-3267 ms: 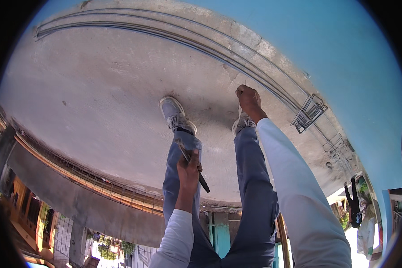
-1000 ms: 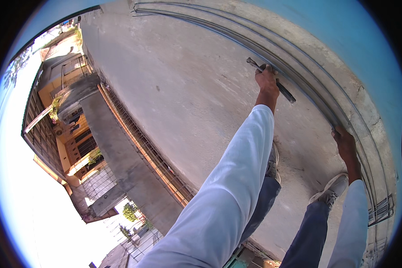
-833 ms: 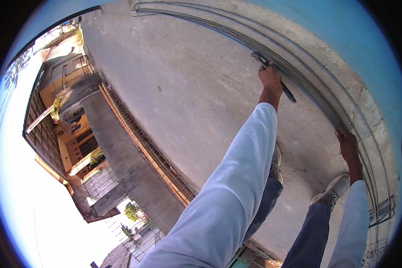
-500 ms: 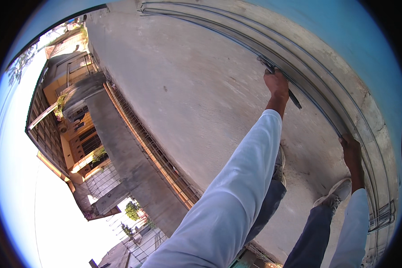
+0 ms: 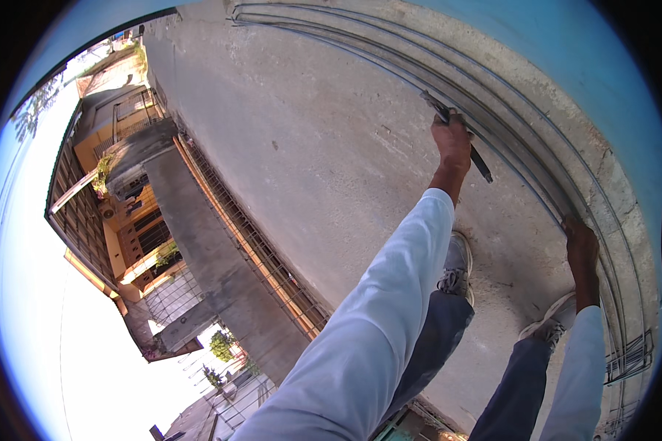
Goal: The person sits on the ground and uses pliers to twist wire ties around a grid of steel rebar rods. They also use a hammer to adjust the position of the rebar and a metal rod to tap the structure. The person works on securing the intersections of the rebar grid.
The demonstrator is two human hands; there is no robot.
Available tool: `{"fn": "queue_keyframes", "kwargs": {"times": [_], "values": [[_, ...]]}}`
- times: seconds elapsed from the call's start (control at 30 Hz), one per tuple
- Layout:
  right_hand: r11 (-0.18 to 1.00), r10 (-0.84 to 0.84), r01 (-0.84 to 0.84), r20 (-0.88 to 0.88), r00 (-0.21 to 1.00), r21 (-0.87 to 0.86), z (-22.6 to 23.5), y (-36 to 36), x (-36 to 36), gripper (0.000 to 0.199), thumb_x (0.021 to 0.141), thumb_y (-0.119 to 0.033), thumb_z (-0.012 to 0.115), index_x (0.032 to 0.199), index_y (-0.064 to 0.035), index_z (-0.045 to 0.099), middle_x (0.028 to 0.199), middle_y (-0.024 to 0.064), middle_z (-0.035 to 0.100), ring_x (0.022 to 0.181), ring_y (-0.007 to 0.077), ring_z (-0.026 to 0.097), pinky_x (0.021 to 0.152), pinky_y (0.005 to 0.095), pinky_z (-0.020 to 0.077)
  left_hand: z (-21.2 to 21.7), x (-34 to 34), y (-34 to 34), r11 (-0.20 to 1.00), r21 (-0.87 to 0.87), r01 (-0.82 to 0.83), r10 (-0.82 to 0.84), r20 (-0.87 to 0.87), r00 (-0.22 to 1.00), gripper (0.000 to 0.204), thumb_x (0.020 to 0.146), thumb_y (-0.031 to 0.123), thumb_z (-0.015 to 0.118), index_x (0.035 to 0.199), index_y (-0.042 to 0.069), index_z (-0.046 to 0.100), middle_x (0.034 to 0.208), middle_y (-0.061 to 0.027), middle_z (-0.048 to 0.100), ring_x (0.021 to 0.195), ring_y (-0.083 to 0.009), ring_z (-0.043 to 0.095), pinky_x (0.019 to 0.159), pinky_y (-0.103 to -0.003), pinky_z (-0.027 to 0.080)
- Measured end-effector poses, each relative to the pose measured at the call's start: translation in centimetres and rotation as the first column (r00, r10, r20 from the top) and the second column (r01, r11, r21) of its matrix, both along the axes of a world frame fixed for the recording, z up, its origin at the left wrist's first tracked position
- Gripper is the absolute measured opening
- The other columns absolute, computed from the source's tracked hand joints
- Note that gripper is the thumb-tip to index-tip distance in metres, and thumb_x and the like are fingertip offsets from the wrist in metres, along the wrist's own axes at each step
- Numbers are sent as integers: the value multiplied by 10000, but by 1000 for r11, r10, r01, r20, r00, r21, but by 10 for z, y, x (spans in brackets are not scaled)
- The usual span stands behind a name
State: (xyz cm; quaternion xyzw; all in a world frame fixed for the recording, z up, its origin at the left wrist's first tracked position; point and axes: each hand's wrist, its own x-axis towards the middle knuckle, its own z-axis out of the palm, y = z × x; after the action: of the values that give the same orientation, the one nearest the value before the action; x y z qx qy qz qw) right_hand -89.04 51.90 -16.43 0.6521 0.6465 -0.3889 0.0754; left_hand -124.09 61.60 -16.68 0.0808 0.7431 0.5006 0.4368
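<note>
Your left hand [image 5: 453, 143] wraps its fingers round the dark tool [image 5: 481, 162], whose long axis slants from far left to near right, roughly along the bars [image 5: 493, 125]. These long, thin bars lie on the floor [image 5: 331, 147] just right of that hand, curving from far left to near right. Your right hand [image 5: 582, 246] is nearer them, fingers curled down at the leftmost bar; whether they pinch it, you cannot tell. Your left arm stretches far and right; the right hand hangs lower, back uppermost.

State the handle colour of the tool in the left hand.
The handle is near-black; head view shows it best.
</note>
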Motion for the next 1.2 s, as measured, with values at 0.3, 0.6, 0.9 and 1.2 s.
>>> {"fn": "queue_keyframes", "kwargs": {"times": [0.3, 0.6, 0.9, 1.2], "values": [[997, 26, -31, -66, 998, -73, 10, 22, 0, 218, 923, -236, 673, 1032, -54, 723, 926, 217, 710, 900, 394, 695, 793, 476, 504, 42, 3, -6, 989, 127, -77, 47, 223, 974, 121, 1020, 167, 573, 1003, 50, 600, 825, -30, 591, 646, -114, 510, 604, -306, 467], [994, -52, 47, -42, 998, -97, 5, 25, -8, 212, 901, -242, 721, 1013, -64, 733, 934, 222, 704, 894, 406, 682, 787, 473, 496, 30, -9, -11, 999, 48, -22, 13, 166, 986, 131, 1024, 162, 572, 1036, 34, 602, 855, -52, 619, 632, -116, 523, 567, -299, 465], [997, 19, -26, -101, 995, -67, 21, 18, -17, 201, 915, -238, 708, 1033, -76, 703, 953, 189, 685, 880, 393, 658, 785, 453, 490, -11, -26, -26, 988, -88, -129, 140, 133, 981, 148, 1028, 159, 576, 1059, 18, 609, 846, -54, 631, 605, -141, 551, 536, -307, 487], [998, 1, -12, -159, 987, -66, 46, 13, -10, 195, 936, -270, 693, 941, -76, 700, 819, 139, 671, 794, 344, 660, 712, 448, 495, -42, -20, -22, 992, -128, -14, 44, 238, 970, 217, 989, 199, 641, 1099, 12, 640, 854, -91, 708, 707, -214, 682, 633, -328, 546]]}}
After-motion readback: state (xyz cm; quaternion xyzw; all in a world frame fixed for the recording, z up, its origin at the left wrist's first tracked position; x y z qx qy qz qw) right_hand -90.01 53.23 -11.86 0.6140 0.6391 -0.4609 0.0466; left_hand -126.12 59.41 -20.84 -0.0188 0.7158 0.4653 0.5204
